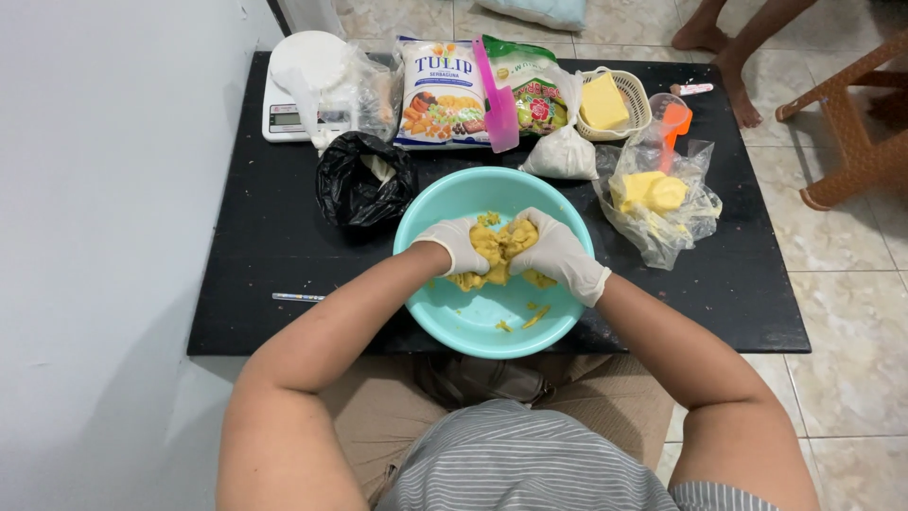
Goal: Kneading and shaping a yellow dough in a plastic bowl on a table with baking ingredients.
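While gloved left hand (pixel 458 244) and right hand (pixel 558 251) clamp fingers on yellow dough (pixel 499 248), teal bowl (pixel 473 331) holds crumbs; basket (pixel 636 95) holds butter block (pixel 602 102)

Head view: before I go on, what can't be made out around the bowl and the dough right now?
- Dough: its middle is covered by the gloved left hand and right hand; fingers are buried in it.
- Black bag: contents mostly hidden by its own folds.
- Scale: display too small to make out, partly under clear plastic.
- Bowl: near rim crossed by both forearms.
- Person standing beyond the table: only the feet show; the top edge cuts off the rest.
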